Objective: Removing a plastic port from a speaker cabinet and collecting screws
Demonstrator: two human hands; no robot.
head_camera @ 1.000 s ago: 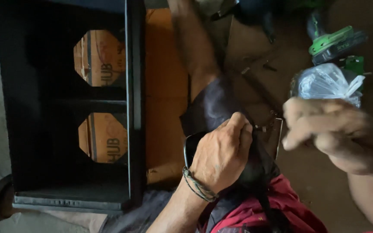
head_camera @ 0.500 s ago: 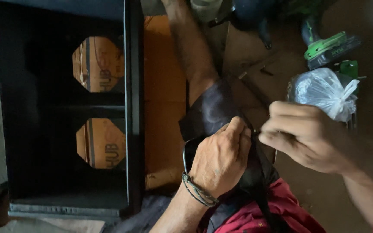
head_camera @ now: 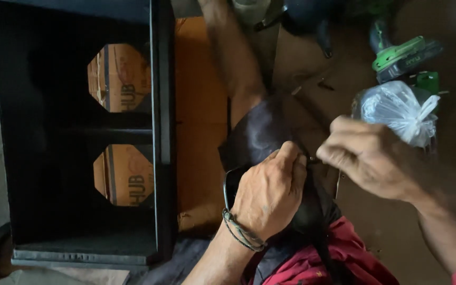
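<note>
Centrally: left hand [head_camera: 270,195] clamped on dark leather [head_camera: 262,132] over knee; right hand [head_camera: 368,155] pinching something small, unclear, at its edge. Black cabinet [head_camera: 43,132] left; plastic bag [head_camera: 397,108] upper right.

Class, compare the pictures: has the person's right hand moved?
Yes. The right hand has come left, away from the plastic bag, to meet the left hand.

Left hand [head_camera: 270,195] grips the dark rubbery piece [head_camera: 262,132] over the knee; right hand [head_camera: 368,155] pinches at its fingertips, clear plastic bag [head_camera: 397,108] just beyond the right hand.
</note>
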